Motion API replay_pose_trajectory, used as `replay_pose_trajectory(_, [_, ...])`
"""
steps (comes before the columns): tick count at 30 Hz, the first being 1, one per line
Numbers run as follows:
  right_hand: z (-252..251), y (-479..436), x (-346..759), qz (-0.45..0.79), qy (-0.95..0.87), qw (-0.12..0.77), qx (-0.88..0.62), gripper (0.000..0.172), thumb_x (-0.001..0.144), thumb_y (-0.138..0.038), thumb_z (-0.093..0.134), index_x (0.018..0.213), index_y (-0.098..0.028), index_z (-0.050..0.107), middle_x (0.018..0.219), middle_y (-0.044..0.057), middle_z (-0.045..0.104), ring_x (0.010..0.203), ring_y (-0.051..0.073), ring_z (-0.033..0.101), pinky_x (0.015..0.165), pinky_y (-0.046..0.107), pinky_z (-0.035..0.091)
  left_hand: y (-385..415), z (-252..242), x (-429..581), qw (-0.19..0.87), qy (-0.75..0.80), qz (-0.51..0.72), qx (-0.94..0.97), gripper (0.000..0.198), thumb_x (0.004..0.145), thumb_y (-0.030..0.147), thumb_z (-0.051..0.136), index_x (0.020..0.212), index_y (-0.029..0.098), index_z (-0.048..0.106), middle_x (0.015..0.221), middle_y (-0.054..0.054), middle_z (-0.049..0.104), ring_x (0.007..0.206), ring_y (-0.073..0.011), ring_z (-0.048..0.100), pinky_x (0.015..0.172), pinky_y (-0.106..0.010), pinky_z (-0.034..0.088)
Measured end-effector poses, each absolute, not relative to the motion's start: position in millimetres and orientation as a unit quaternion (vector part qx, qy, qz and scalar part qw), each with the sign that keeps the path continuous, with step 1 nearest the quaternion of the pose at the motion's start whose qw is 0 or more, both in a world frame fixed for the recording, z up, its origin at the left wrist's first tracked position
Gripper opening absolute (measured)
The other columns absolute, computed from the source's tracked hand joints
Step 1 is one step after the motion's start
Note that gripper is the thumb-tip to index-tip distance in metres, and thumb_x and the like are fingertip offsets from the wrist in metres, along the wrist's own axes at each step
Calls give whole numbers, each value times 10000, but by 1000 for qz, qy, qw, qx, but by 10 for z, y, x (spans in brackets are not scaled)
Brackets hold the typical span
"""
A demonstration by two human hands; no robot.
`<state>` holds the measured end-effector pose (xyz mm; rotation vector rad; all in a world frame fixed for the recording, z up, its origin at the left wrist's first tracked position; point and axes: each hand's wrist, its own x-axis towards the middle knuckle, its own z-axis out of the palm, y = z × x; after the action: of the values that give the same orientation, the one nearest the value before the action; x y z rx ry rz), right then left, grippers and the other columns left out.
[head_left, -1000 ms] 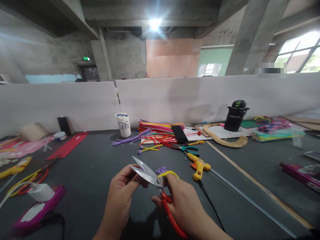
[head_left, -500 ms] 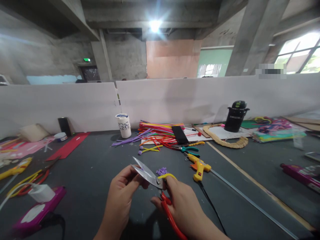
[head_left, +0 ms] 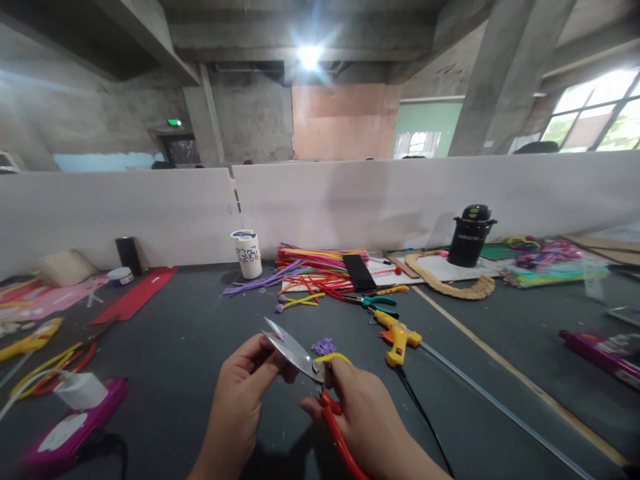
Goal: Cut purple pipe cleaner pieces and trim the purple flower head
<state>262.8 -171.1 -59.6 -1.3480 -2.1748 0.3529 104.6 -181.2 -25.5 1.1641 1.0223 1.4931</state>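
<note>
My right hand is closed around the handles of a pair of scissors, one handle red and one yellow. The blades point up and to the left, parted only a little. Close to the blades is my left hand, its fingers pinched together; what they hold is hidden behind the blades. A small heap of purple pieces lies on the dark table just beyond the scissors. Farther back are yellow stems with purple ball tips.
A yellow glue gun with a long glue stick lies right of my hands. Behind are green-handled pliers, colourful pipe cleaners, a black phone and a white cup. A purple power strip sits at left.
The scissor blades have closed slightly, their tips now nearer together. Both hands stay in nearly the same place, and the view has tilted a little.
</note>
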Motion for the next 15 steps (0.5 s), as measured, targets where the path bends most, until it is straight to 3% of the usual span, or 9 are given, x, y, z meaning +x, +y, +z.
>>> replay_pose_trajectory(9, [-567, -1714, 2629, 144, -798, 279, -514, 364, 724, -547, 516, 667, -190, 480, 611, 18, 577, 530, 149, 495, 483, 226, 231, -1817, -260, 1001, 486, 412, 617, 463, 42, 709, 187, 615, 680, 157, 621, 585, 27, 573, 552, -87, 489, 556, -190, 386])
replay_pose_trajectory(15, [-483, -1687, 2644, 281, -760, 310, -498, 295, 678, -440, 592, 620, -191, 445, 548, -36, 473, 494, 102, 381, 466, 200, 256, -1798, -274, 1023, 545, 401, 602, 425, 41, 700, 190, 630, 717, 155, 616, 626, 17, 611, 542, -87, 530, 544, -193, 414])
